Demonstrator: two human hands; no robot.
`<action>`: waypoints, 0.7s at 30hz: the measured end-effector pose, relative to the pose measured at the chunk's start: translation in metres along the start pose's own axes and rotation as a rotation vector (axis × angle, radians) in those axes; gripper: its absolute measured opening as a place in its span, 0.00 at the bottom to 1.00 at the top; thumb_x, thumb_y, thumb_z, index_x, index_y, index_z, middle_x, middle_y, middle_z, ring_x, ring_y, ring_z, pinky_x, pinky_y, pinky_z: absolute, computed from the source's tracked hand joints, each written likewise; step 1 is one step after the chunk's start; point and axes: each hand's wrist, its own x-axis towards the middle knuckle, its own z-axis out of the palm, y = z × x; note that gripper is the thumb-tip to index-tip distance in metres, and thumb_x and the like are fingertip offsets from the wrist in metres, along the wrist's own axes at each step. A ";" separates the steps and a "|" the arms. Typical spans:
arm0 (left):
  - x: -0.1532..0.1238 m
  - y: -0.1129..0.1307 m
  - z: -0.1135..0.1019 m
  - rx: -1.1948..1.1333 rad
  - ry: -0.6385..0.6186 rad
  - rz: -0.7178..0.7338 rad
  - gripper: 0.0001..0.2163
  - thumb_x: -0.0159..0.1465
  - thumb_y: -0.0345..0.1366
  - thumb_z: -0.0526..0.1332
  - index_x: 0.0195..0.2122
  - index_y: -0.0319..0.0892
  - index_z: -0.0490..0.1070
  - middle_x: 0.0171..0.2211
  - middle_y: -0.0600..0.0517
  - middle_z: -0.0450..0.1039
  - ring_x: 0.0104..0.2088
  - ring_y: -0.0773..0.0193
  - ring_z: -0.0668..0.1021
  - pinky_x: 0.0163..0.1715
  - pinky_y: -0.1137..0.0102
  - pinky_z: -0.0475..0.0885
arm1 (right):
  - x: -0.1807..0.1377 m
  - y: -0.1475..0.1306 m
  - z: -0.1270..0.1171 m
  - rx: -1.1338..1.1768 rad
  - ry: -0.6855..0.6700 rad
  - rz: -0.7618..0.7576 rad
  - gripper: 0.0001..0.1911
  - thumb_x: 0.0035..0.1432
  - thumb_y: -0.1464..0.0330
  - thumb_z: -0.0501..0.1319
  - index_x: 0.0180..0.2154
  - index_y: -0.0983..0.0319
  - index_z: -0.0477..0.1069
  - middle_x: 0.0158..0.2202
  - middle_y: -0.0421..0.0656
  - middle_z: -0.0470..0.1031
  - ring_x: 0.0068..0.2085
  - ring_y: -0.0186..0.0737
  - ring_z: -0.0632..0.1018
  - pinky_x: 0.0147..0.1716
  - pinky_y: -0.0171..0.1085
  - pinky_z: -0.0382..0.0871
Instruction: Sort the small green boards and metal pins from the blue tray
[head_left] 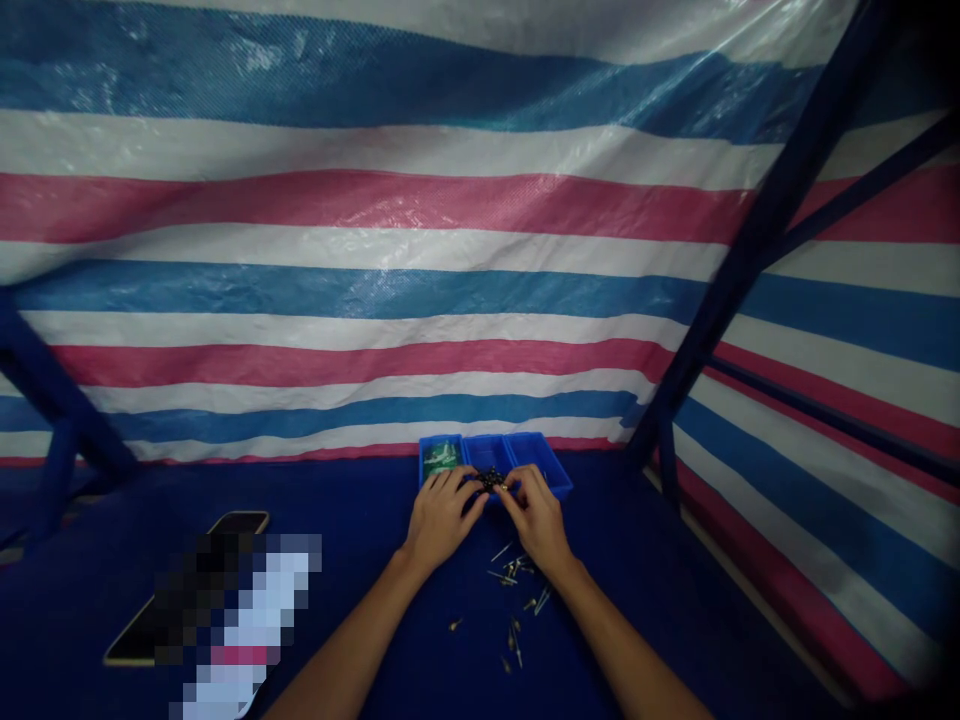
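My left hand (444,512) and my right hand (538,517) meet at the front of a blue divided tray (555,470). A cluster of small black parts (491,479) lies between their fingertips, at the tray's middle compartment. The fingers of my left hand are bent and closed at the cluster's left side; what they hold is hidden. On the right, thumb and forefinger pinch a tiny part with a brass-coloured glint (504,487), too small to name. Below the hands, several loose small parts with thin metal pins (512,570) are scattered on the dark blue table (405,640).
Green-and-white small items (441,457) fill the tray's left compartment. A dark phone-like slab (232,523) lies on the left, partly pixelated, beside a pale pixelated object (259,610). Behind hangs a striped plastic sheet (375,290), with a blue frame post (720,290) on the right.
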 end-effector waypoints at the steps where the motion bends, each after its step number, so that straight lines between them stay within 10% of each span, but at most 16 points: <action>1: 0.000 0.000 0.000 0.000 -0.001 -0.001 0.09 0.76 0.42 0.59 0.50 0.50 0.78 0.55 0.50 0.77 0.52 0.57 0.79 0.53 0.57 0.72 | 0.000 0.001 0.000 0.001 -0.006 0.000 0.06 0.74 0.64 0.59 0.44 0.58 0.71 0.41 0.43 0.73 0.31 0.38 0.73 0.35 0.37 0.70; 15: 0.000 0.000 0.000 0.000 0.014 0.005 0.09 0.76 0.42 0.59 0.50 0.50 0.78 0.54 0.50 0.77 0.51 0.57 0.79 0.53 0.57 0.73 | -0.002 0.008 0.002 -0.014 -0.041 -0.013 0.08 0.76 0.65 0.57 0.50 0.56 0.74 0.45 0.46 0.78 0.42 0.44 0.80 0.47 0.41 0.75; 21: 0.000 -0.001 0.001 0.003 -0.005 -0.005 0.09 0.76 0.42 0.58 0.50 0.50 0.78 0.55 0.51 0.77 0.52 0.57 0.78 0.54 0.57 0.72 | -0.004 0.017 0.006 0.058 -0.062 0.015 0.15 0.78 0.65 0.53 0.56 0.56 0.75 0.44 0.45 0.80 0.31 0.39 0.79 0.38 0.39 0.78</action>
